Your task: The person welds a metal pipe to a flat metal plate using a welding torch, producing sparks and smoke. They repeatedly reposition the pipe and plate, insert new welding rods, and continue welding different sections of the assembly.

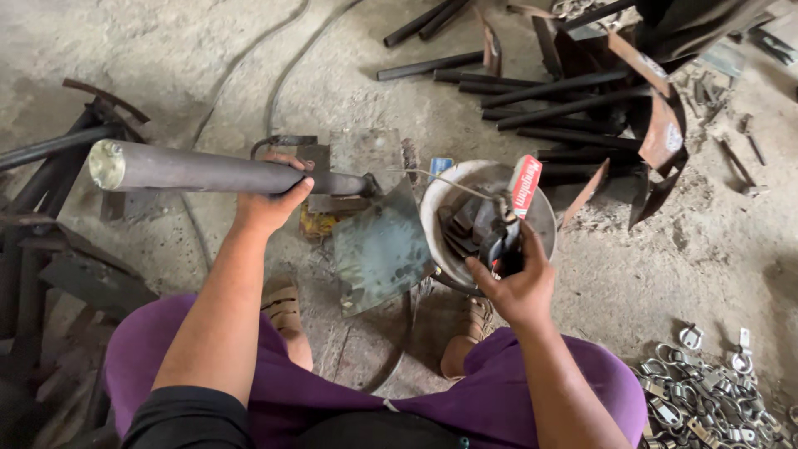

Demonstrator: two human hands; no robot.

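My left hand [270,202] grips a thick grey metal rod [191,172] held level, its blunt end pointing left. The rod's right end joins a flat grey-green shovel-like blade [378,249] that hangs down above the floor. My right hand [515,283] is shut on the black handle of a welding electrode holder with a red-and-white casing [519,199]; a thin wire rod [436,179] sticks out of it toward the blade joint. The holder hovers over a white bucket [432,212] with dark metal pieces inside.
Dark steel bars [549,96] and rusty blades [661,133] are piled at the back right. Several small shiny metal brackets [706,391] lie on the floor at the lower right. A dark metal frame [41,249] stands at the left. Cables cross the concrete floor.
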